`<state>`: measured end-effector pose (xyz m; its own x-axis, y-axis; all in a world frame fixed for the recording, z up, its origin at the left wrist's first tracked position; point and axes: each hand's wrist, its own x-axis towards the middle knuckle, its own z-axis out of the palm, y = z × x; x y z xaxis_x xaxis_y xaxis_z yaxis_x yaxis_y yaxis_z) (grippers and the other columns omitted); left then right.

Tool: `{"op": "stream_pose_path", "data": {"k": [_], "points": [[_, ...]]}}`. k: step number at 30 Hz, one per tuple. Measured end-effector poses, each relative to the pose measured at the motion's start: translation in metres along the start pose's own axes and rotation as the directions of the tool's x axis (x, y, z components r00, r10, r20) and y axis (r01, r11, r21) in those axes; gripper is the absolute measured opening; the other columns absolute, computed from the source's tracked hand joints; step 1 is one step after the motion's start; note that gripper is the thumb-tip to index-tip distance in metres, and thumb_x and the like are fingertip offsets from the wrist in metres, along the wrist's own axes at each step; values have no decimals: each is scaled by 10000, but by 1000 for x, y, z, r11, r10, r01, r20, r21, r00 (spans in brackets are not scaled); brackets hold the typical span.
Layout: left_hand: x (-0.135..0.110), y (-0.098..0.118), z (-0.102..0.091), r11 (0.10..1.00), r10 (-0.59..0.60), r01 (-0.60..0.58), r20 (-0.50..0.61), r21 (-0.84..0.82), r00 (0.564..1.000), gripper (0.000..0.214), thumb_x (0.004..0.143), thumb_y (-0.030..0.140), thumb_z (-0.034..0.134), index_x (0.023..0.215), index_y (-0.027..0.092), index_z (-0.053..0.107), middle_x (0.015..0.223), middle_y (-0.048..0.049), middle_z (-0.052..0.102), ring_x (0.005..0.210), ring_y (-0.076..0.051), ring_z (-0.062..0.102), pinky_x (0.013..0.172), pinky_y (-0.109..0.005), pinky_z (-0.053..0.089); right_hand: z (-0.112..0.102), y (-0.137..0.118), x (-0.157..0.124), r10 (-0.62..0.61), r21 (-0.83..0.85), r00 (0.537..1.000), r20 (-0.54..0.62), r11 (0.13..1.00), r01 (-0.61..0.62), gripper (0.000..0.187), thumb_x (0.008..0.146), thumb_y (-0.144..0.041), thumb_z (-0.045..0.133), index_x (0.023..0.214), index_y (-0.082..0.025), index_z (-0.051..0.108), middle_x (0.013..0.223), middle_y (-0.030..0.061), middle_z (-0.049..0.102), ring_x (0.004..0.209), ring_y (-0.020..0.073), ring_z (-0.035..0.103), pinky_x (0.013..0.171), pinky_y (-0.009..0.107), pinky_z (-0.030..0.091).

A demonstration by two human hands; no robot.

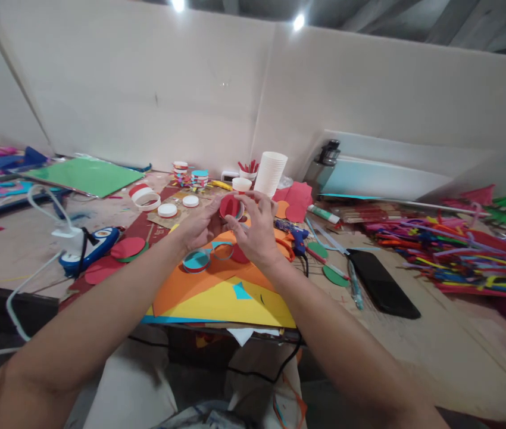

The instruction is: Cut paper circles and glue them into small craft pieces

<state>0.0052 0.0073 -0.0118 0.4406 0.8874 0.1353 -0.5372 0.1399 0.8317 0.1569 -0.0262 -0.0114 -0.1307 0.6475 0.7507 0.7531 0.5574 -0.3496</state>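
My left hand point(203, 228) and my right hand point(258, 231) meet over the middle of the table. Between them they grip a small round piece with a red face and a pale rim point(230, 207), their fingers curled around its edge. Beneath them lie orange paper point(177, 292) and yellow paper point(230, 307). On the orange paper are a ring with a blue face point(196, 261), a second ring point(223, 251) and a red paper circle point(240, 254), partly hidden by my right hand. A small blue paper scrap point(241, 291) rests on the yellow sheet.
Behind my hands stands a stack of white paper cups point(271, 173). To the right are a blue glue gun point(298, 239), a black phone point(383, 283) and a heap of pipe cleaners point(471, 256). White rings point(144, 198) and a corded blue-and-white power strip point(92, 249) lie left.
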Motion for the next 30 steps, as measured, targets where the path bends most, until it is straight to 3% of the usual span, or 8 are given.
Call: {"op": "stream_pose_path", "data": {"k": [5, 11, 19, 26, 28, 30], "points": [[-4, -2, 0, 996, 82, -84, 106, 16, 991, 417, 840, 339, 706, 1237, 223, 647, 1192, -83, 683, 1042, -192, 666, 921, -334, 551, 0, 2, 1, 10, 26, 1000, -20, 1000, -9, 320, 899, -389, 599, 1162, -209, 620, 1263, 117, 504, 1231, 265, 419, 1087, 432, 330], [-5, 2, 1, 994, 108, -110, 74, 26, 991, 511, 743, 278, 802, 1232, 251, 656, 1188, -59, 686, 1053, -190, 669, 960, -346, 543, -3, 0, 2, 60, -4, 998, -5, 998, -60, 310, 890, -386, 605, 1158, -231, 608, 1268, 113, 511, 1224, 278, 432, 1064, 456, 337], [-7, -1, 4, 1000, 17, -18, 65, 8, 998, 417, 890, 282, 641, 1304, 239, 612, 1236, -82, 678, 1078, -188, 669, 989, -372, 535, -4, -1, 4, 100, -1, 995, -23, 995, -100, 240, 843, -327, 649, 1056, -224, 611, 1229, 121, 537, 1244, 291, 433, 1070, 471, 324], [-4, 5, 2, 998, 36, -34, 46, -44, 998, 359, 944, 287, 530, 1280, 184, 604, 1216, -111, 683, 1137, -223, 648, 984, -413, 538, -16, 7, 11, 161, 152, 982, -101, 978, -145, 137, 887, -285, 576, 984, -193, 608, 1030, 79, 641, 1045, 220, 551, 965, 380, 418], [-2, 7, 0, 998, 18, -17, 19, -53, 1000, 354, 950, 294, 497, 1257, 162, 613, 1192, -126, 692, 1130, -239, 653, 931, -392, 566, -23, 13, 14, 216, 152, 976, -22, 966, -210, 123, 880, -276, 576, 947, -182, 619, 974, 70, 666, 950, 203, 579, 882, 349, 450], [0, 8, -3, 999, -3, 2, -33, -41, 999, 352, 929, 280, 512, 1238, 151, 618, 1155, -136, 705, 1100, -247, 668, 879, -374, 587, -30, 18, 15, 263, 110, 952, 158, 953, -281, 117, 873, -275, 576, 901, -179, 639, 899, 52, 678, 834, 181, 593, 783, 318, 461]]}}
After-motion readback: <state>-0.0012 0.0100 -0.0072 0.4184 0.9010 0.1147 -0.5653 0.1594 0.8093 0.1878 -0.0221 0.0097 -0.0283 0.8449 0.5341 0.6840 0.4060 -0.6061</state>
